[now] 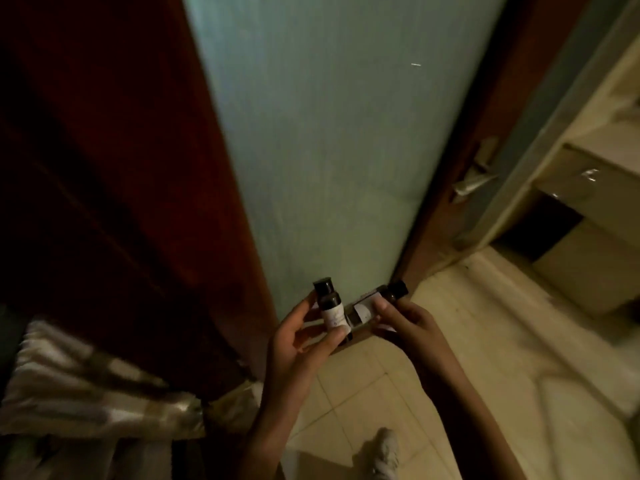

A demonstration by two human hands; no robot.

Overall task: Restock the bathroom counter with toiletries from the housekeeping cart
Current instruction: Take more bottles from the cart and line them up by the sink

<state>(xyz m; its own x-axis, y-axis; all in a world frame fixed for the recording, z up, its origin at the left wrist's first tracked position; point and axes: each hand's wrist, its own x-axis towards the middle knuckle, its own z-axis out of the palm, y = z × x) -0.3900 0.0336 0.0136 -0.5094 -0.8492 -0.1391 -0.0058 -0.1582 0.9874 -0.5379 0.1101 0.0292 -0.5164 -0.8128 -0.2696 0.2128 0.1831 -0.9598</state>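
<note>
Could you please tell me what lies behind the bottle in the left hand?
Behind the bottle, held upright in the left hand, is the pale frosted door panel in its dark wooden frame. The hand covers the bottle's base.

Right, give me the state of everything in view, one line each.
Left bottle: capped, upright, held in the left hand.
Right bottle: capped, tilted, held in the right hand.
Frosted door: appears open.
Door handle: untouched.

Head-height view, steeply down, close
</note>
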